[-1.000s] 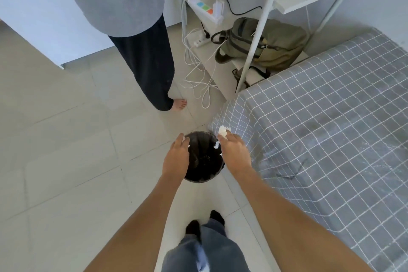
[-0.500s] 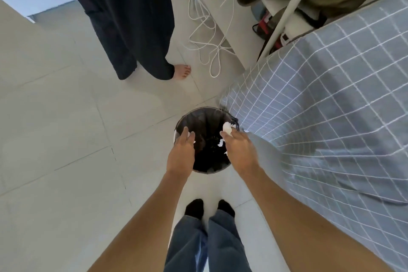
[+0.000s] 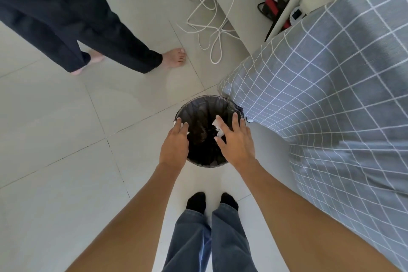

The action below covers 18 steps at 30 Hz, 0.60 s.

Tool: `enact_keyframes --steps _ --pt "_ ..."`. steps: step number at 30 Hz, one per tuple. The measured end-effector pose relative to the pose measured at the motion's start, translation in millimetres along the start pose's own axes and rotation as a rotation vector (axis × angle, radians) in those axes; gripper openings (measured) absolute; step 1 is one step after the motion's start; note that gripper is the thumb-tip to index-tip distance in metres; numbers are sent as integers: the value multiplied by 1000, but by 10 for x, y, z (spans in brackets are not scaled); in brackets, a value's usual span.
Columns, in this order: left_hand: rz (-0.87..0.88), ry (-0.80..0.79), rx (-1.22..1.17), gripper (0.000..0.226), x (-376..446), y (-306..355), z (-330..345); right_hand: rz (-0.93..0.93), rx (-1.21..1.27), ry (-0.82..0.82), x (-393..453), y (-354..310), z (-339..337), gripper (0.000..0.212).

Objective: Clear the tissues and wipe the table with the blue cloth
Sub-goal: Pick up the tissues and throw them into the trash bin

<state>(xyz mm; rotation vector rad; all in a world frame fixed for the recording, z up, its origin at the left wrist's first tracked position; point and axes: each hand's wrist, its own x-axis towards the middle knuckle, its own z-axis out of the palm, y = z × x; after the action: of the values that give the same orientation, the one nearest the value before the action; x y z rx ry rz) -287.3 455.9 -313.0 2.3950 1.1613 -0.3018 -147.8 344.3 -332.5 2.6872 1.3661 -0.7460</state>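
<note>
Tissues (image 3: 219, 130), white and crumpled, show at the centre of the frame just under the right hand (image 3: 235, 141), over the mouth of a black-lined waste bin (image 3: 199, 104). That hand's fingers are spread and nearly straight, so the tissue looks to be released or falling rather than gripped. A second white scrap (image 3: 179, 126) peeps out beside the fingertips of the left hand (image 3: 175, 147), which hovers over the bin's left rim; whether those lightly bent fingers pinch it or merely let it go I cannot tell.

By my judgement the step in hand is dropping the tissues into the bin, and it is nearly done. The next move calls for straightening up, turning away from the bin and finding the blue cloth and the table, neither of which is in view.

A grey checked bedcover (image 3: 331, 99) fills the right side, white cables (image 3: 212, 35) loop at the top centre, and another person's dark trousers (image 3: 66, 17) stand at the upper left.
</note>
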Motion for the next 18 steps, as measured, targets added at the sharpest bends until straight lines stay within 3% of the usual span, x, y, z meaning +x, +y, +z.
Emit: enact_keyframes --steps 9,13,18 --pt "65 -49 -68 49 153 246 76 74 18 -9 -52 230 -18 60" --pt "19 -164 84 68 202 265 161 89 0 -10 -58 338 -37 59" --pt "15 -215 176 69 189 290 127 93 16 -10 -114 363 -105 59"
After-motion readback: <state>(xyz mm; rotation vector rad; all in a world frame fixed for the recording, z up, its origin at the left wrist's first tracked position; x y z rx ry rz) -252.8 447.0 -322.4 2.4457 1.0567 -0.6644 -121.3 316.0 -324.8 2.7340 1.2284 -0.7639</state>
